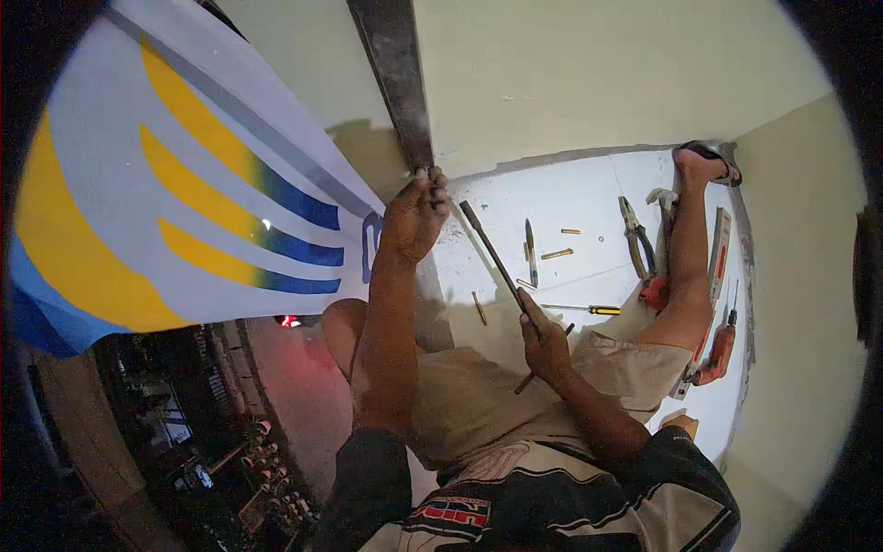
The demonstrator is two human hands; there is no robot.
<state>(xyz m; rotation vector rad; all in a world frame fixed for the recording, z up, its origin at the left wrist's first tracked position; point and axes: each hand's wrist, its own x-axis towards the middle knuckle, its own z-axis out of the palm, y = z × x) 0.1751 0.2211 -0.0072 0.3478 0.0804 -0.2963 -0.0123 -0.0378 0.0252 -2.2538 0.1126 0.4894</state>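
Observation:
My left hand [417, 216] is raised to the lower end of a dark metal post [395, 83] by the wall. Its fingers are curled together there, and whatever they pinch is hidden. My right hand [546, 348] is wrapped round a T-handle socket wrench [492, 248], its long shaft slanting up and left toward the post and its crossbar low by my lap. Right of the shaft, a pointed chisel [531, 253] and several brass-coloured anchor bolts [556, 254] lie on the white floor. A yellow-and-black screwdriver [602, 311] rests beyond my right hand.
Pliers [635, 237] and a hammer [664, 198] lie beside my outstretched leg. Past it are a spirit level [719, 253] and an orange power tool [717, 354]. A large white, yellow and blue banner [212, 184] hangs at left, above a drop to a dark street with potted plants [276, 474].

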